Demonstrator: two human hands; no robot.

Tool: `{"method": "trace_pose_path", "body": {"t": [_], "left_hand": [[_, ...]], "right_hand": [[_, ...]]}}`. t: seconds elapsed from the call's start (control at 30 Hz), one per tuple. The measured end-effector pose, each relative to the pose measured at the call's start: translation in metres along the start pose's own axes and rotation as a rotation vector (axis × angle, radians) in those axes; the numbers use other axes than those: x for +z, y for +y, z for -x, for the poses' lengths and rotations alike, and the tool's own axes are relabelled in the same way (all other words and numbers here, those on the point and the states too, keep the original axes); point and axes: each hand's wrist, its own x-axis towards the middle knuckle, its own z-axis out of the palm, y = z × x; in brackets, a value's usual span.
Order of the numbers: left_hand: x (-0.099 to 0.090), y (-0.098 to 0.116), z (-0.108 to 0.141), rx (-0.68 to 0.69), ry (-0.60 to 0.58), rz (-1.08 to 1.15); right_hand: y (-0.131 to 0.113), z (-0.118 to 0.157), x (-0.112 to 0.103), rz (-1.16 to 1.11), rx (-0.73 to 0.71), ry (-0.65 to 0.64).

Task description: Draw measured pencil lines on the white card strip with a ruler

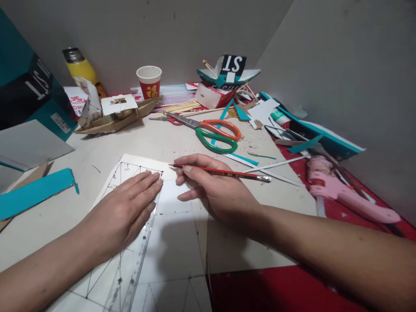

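My left hand (pixel 130 212) lies flat, fingers together and stretched out, over a clear plastic ruler (pixel 138 255) and a sheet of white paper (pixel 177 242). Pencilled lines, triangles and small figures cover parts of the sheet. In my right hand (pixel 221 190) is a red and black pencil (pixel 227 172), pinched between thumb and forefinger. Its point hovers or rests near the sheet's top right corner; I cannot tell whether it touches. The pencil's eraser end points right. My palm hides part of the ruler.
Behind the paper lie scissors (pixel 217 135) with orange and green handles. A cardboard boat (pixel 120 121), a paper cup (pixel 148 82) and a yellow bottle (pixel 82 69) stand farther back. At right are a pink glue gun (pixel 347 195) and card scraps; a teal strip (pixel 35 193) lies left.
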Motion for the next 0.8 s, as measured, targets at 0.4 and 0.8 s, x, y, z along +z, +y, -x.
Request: {"method": "trace_pose_path", "body": {"t": [0.4, 0.8], "left_hand": [[0.0067, -0.002, 0.0032, 0.015, 0.036, 0.039], [0.0043, -0.0018, 0.0017, -0.01, 0.026, 0.091]], "right_hand": [[-0.0019, -0.0001, 0.0008, 0.002, 0.006, -0.004], [0.0019, -0.0001, 0.0, 0.001, -0.005, -0.01]]}}
